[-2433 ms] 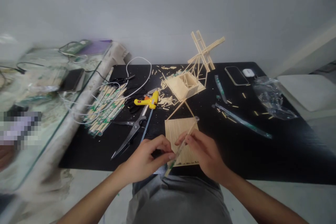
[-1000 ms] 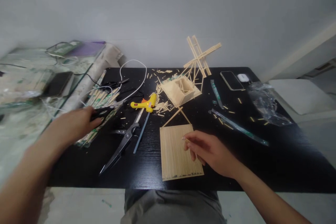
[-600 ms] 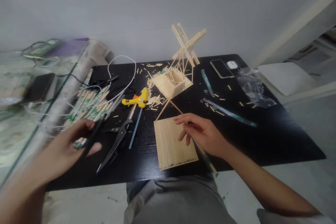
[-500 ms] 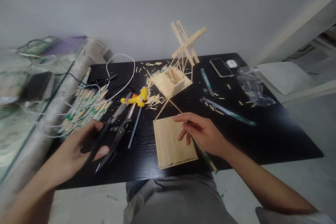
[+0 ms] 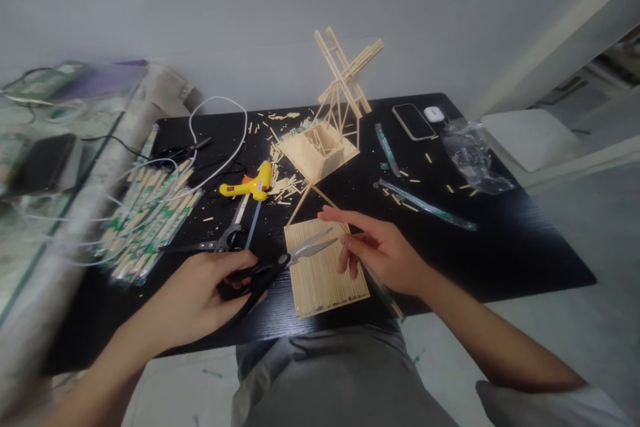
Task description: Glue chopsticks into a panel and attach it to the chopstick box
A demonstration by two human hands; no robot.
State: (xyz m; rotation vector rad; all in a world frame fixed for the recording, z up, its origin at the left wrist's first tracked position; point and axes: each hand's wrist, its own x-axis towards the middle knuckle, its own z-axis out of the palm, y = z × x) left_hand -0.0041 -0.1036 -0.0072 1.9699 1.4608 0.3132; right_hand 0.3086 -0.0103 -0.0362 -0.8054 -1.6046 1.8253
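Note:
My left hand [image 5: 210, 293] grips black-handled scissors [image 5: 285, 259]. Their blades are parted and point right, above a square panel of thin wooden sticks [image 5: 320, 280] at the table's front edge. Over the panel's right side hovers my right hand [image 5: 380, 250], index finger stretched out and the others loosely bent, with nothing visible in it. The scissor tips are close to its fingers. Behind the panel, two thin sticks [image 5: 300, 205] form a V. Farther back stands a wooden stick model [image 5: 325, 153] with a box on a base and crossed blades like a windmill.
A yellow glue gun [image 5: 250, 183] and a second dark cutting tool [image 5: 220, 240] lie left. Wrapped chopsticks [image 5: 150, 227] are piled beyond, under a white cable [image 5: 245, 127]. At the right are a phone [image 5: 413, 122], a white case [image 5: 433, 114] and plastic wrappers [image 5: 475, 157].
My left hand has brought the scissors rightward, from over the tools to above the stick panel, blades now pointing right. My right hand keeps nearly the same pose. The view has shifted slightly.

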